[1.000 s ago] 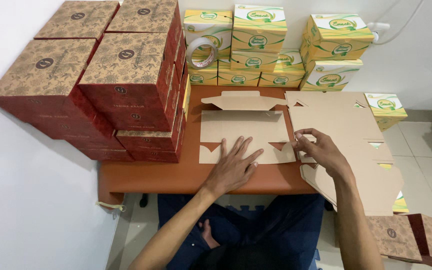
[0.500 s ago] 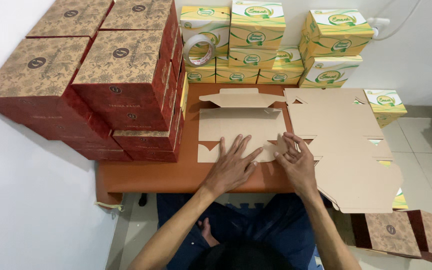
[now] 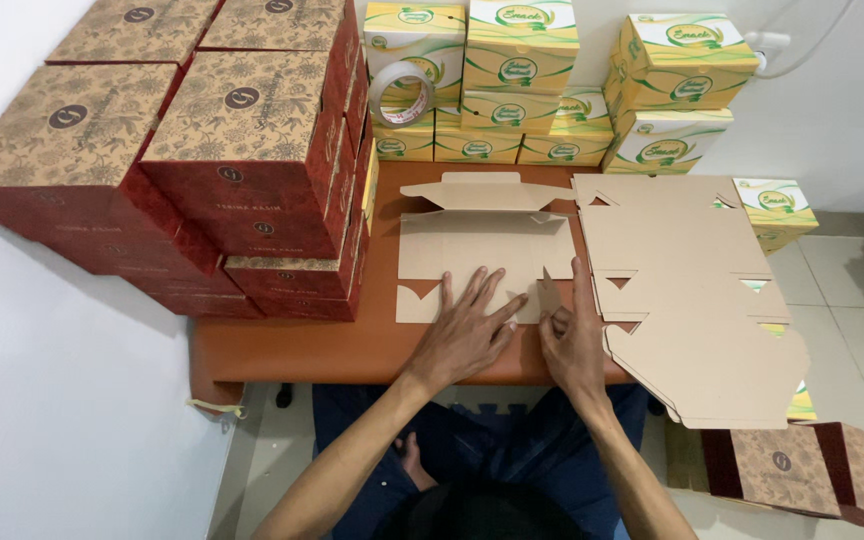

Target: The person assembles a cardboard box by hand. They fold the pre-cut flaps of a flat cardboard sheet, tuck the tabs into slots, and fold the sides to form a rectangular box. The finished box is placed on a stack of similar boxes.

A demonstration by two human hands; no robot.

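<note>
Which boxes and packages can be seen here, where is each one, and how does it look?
Red-brown patterned boxes: stacked at left, closed, round emblems.
Yellow-green boxes: stacked at back, white panels.
Flat brown carton: unfolded, under left hand and right hand.
Pile of flat blanks: right table edge.
Tape roll: leaning at back.

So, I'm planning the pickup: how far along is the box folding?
Done: stacked red-and-brown patterned boxes. In hand: left hand presses one flat brown cardboard blank on the orange table; right hand works its edge. Left: the pile of unfolded blanks.
</note>
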